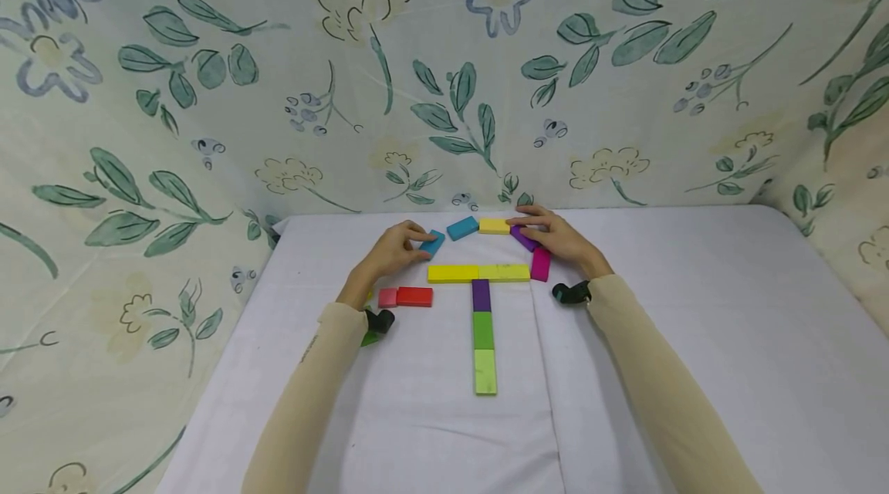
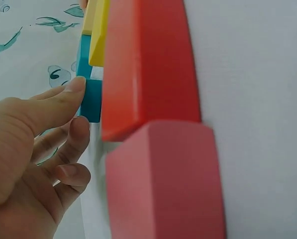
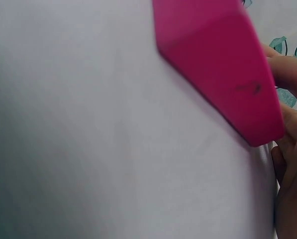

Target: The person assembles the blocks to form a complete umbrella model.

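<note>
My left hand (image 1: pixel 394 251) pinches a blue block (image 1: pixel 434 244) between thumb and fingertips, at the left end of an arc of blocks. The left wrist view shows the thumb on that blue block (image 2: pixel 92 102). My right hand (image 1: pixel 559 238) lies over the arc's right side with fingers extended, fingertips at a purple block (image 1: pixel 522 238) and the right end of a yellow block (image 1: pixel 494 226). Another blue block (image 1: pixel 462 228) sits left of the yellow one. A magenta block (image 1: pixel 540 265) stands below the right fingers; in the right wrist view it hides part of them.
Below the arc, two yellow blocks (image 1: pixel 453 274) form a bar, with a column of purple, green and light green blocks (image 1: pixel 485 372) under it. Red (image 1: pixel 414 297) and pink (image 1: pixel 387 298) blocks lie by my left wrist. A green block (image 1: pixel 370 339) is partly hidden there. Floral cloth hangs behind the white table.
</note>
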### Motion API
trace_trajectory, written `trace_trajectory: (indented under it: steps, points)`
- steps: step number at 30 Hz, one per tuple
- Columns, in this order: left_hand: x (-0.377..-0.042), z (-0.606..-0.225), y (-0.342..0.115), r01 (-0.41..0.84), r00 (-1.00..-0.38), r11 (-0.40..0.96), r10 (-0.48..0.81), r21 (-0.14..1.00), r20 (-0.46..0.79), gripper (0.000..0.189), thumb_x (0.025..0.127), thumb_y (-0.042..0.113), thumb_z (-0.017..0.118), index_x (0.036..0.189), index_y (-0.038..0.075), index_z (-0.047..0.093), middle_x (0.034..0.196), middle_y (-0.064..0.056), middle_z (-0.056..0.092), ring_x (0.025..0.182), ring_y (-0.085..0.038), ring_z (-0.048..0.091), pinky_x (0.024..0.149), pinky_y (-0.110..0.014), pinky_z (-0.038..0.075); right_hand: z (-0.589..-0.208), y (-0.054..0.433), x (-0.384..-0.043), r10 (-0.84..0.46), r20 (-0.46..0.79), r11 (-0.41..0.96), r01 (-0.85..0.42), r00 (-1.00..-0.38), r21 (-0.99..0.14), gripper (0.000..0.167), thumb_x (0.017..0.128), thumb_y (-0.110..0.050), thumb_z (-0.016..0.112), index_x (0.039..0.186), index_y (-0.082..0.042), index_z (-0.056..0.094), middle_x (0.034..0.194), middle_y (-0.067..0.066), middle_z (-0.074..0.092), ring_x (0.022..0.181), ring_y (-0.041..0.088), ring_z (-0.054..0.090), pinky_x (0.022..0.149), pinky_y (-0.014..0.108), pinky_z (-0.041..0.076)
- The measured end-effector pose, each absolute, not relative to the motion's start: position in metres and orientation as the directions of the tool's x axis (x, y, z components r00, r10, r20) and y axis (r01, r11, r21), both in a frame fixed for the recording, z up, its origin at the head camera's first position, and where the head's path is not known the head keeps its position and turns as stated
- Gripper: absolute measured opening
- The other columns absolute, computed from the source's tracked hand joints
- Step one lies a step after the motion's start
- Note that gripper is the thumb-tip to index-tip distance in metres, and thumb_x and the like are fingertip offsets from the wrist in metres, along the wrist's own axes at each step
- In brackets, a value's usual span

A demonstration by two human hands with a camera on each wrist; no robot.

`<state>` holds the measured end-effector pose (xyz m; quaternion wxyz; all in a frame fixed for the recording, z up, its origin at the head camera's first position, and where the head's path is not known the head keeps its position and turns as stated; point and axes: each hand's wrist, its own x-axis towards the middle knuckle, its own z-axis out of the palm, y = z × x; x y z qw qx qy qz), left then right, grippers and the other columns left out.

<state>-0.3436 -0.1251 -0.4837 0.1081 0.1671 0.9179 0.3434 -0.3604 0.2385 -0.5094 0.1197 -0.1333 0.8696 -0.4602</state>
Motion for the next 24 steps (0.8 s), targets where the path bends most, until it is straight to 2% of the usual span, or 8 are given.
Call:
trace_trajectory:
  steps: [7,24]
  points:
    - [-0.344,-0.483,-0.124,0.263,-0.911,0.696,0.407,0.669,-0.066,0.038,0.094,0.014,0.077,0.132,0.015,0.073,0.136,-0.01,0.062,0.102,-0.026,0.055,0.083,-0.027,0.047,-0.511,0.239,-0.362,-0.341,-0.087,0.546,-0.122,-0.936,-0.829,0.035,0.108,-0.028,0.056,0.14,-0.021,0.067,0.17,0.006,0.029,0.161,0.038,0.011,0.125,0.07,0.004]
    - [-0.348,-0.486,-0.114,0.244,-0.931,0.732,0.361,0.636,-0.058,0.039,0.094,0.017,0.077,0.133,0.016,0.072,0.133,-0.006,0.062,0.103,-0.025,0.056,0.082,-0.029,0.049,-0.512,0.238,-0.362,-0.335,-0.089,0.559,-0.121,-0.938,-0.82,0.035,0.108,-0.027,0.056,0.14,-0.021,0.067,0.17,0.005,0.029,0.161,0.038,0.01,0.125,0.07,0.004]
